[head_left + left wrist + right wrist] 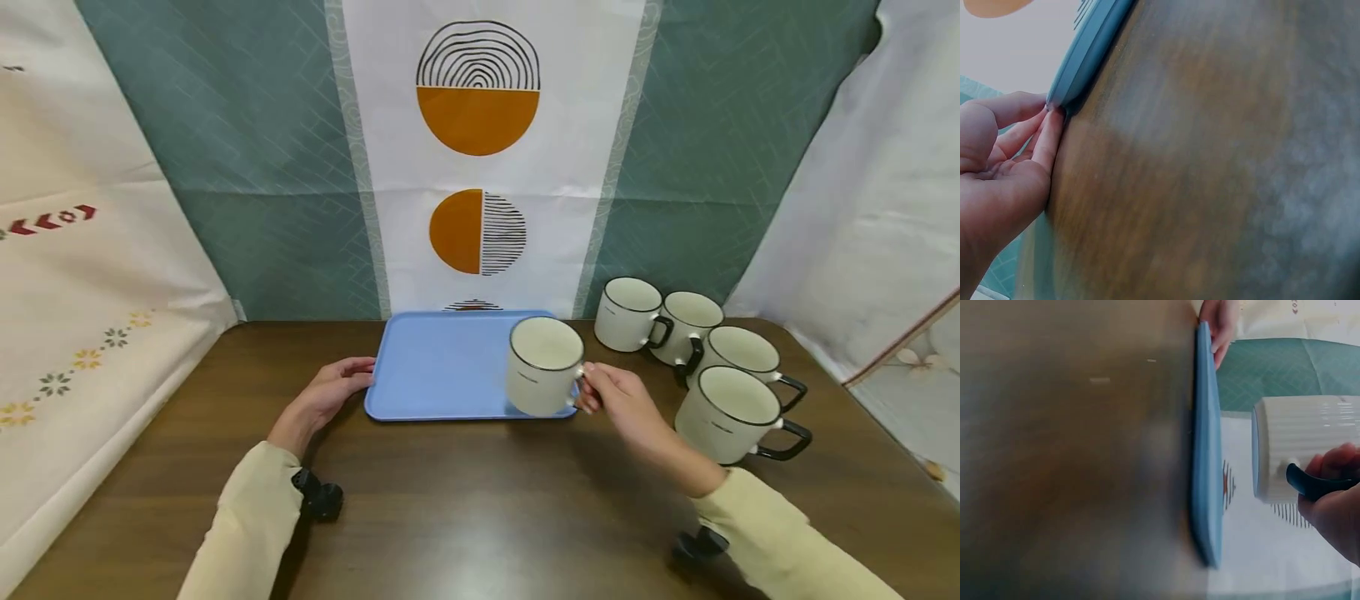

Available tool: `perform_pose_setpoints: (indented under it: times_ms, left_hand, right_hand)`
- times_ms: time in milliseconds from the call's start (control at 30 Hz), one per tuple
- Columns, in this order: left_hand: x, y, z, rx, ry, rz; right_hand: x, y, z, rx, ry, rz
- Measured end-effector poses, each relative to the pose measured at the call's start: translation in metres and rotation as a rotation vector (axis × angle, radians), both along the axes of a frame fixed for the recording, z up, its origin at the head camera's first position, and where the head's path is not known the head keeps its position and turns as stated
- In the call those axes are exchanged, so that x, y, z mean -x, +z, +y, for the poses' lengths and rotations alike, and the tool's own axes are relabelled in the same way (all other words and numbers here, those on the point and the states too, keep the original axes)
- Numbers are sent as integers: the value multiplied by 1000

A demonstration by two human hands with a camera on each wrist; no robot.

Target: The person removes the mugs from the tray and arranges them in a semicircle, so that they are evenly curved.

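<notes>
My right hand [621, 404] grips the handle of a white enamel-style mug [544, 379] with a dark rim. The mug is upright over the right part of a blue rectangular tray [442, 367]. In the right wrist view a gap shows between the mug's base [1262, 450] and the tray [1210, 456], and the dark handle [1316, 482] lies within the fingers. At the tray's left edge, my left hand [333, 392] pinches the rim [1079, 75] between thumb and fingers. The tray lies flat on the brown table.
Several matching mugs stand close together at the right, among them a front one [729, 412] near my right forearm and a back one [628, 312] by the curtain. A green and white patterned cloth [675, 167] hangs behind the brown table [480, 508].
</notes>
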State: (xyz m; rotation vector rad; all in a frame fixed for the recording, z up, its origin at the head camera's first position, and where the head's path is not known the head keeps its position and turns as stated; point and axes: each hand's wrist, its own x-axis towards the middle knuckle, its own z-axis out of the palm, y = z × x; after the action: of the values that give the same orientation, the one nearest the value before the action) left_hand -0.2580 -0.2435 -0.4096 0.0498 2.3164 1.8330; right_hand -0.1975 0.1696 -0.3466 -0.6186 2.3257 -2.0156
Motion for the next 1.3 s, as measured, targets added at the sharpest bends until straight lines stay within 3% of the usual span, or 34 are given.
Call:
perform_pose_setpoints:
  times_ms: [167,333,667,800,1033,1300]
  left_hand:
    - [6,-13,19,-50,-25,-4]
    - [3,-13,13,-33,23,-17]
    - [1,-6,3,-22,6,-14]
    - [1,-5,1,-9,2,-8]
    - [-1,1,-3,-18,8,-7]
    - [-2,6,-5,-6,2,-25]
  right_hand:
    - [-26,-11,53,-100,10,79]
    - [-30,-22,79,-115,94,121]
    - [-43,-35,117,-30,317,136]
    - [-44,-35,127,-66,393,118]
    - [-43,-31,138,-294,339,157]
    - [-43,-31,145,-367,295,195]
